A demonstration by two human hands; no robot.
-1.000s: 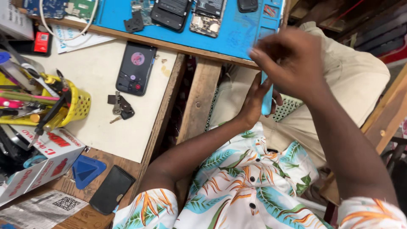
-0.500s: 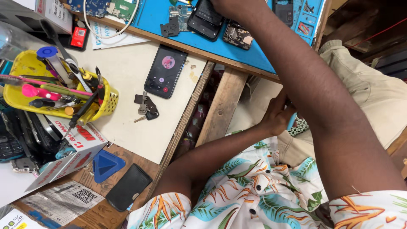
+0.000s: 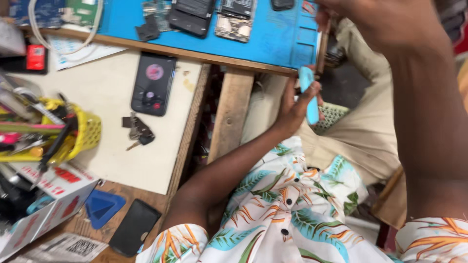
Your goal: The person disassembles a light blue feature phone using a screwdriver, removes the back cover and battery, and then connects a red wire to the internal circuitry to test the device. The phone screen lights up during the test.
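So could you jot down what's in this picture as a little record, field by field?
Setting: workbench with a blue mat along its far edge
Left hand: below the bench edge, gripping a light blue slim object
Right hand: raised near the mat's right end; what it holds cannot be told
On the mat: opened phones and dark parts
On the pale board: black phone, bunch of keys
At left: yellow basket of tools
Near edge: blue triangular pick, black wallet-like case

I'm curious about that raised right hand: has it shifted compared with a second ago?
Yes. The right hand has moved up from near the left hand to the blue mat's right edge.
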